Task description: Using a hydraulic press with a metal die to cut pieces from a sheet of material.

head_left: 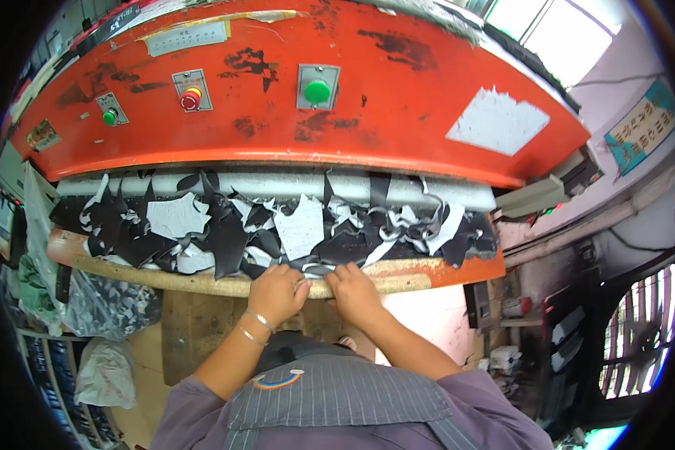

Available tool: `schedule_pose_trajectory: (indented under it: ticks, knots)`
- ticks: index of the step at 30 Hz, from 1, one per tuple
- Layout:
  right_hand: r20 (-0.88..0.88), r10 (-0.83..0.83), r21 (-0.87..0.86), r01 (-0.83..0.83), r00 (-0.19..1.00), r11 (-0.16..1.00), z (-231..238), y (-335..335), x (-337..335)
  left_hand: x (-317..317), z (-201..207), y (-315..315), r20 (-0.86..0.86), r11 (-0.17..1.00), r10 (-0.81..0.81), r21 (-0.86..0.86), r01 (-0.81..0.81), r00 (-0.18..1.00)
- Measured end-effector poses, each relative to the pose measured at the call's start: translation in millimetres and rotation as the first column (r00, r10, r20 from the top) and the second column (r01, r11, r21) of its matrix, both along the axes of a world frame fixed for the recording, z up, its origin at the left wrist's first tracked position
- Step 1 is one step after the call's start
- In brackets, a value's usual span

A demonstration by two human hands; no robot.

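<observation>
At the machine's front edge, my left hand [279, 294] and my right hand [354, 294] are side by side, a small gap between them. Both have curled fingers closed on a dark scrap with a white edge [316, 269], which spans the gap. Some fingertips are hidden in the material. Behind them, a heap of torn and curled sheet scraps [229, 244], black on one face and white on the other, covers the machine's bed. Two larger white-faced pieces, a left one [174, 217] and a middle one [300, 226], lie flat on the heap.
An orange machine head [397, 82] spans above the bed, carrying a large green button [316, 91], a red knob [190, 99] and a smaller green button [110, 117]. A clear plastic bag of scraps [116, 304] hangs at left, above a white sack [106, 373].
</observation>
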State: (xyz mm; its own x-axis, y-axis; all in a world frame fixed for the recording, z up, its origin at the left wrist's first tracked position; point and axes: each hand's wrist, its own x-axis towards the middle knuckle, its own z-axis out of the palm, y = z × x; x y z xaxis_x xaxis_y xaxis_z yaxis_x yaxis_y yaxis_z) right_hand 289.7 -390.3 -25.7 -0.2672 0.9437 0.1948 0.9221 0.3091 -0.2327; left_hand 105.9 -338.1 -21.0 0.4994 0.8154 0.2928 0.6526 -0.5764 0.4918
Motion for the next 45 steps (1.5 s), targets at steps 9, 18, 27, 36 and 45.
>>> schedule_pose_trajectory:
  ticks: [9,18,27,36,45]
  knots:
    - [-0.032,0.244,-0.215,-0.246,0.969,0.945,23.0,40.3,47.9,29.3,11.8,26.3,-0.094,0.997,0.061,-0.031,-0.064,0.994]
    - [-0.162,-0.276,-0.152,0.252,0.947,0.956,69.7,265.6,141.9,60.0,62.7,111.3,0.191,0.795,0.15,-0.606,-0.003,0.97]
    - [-0.515,-0.219,-0.218,0.12,0.829,0.968,51.1,288.1,160.4,134.4,50.1,223.4,0.499,0.796,0.423,-0.603,-0.047,0.757]
    - [-0.723,-0.118,-0.449,-0.333,0.681,0.829,36.3,177.5,199.0,157.8,15.6,160.6,0.273,0.559,0.153,-0.817,0.144,0.95]
    - [-0.297,-0.084,-0.185,0.029,0.951,0.982,34.1,255.9,274.7,142.9,74.6,143.0,-0.223,0.975,-0.112,-0.211,0.064,0.968]
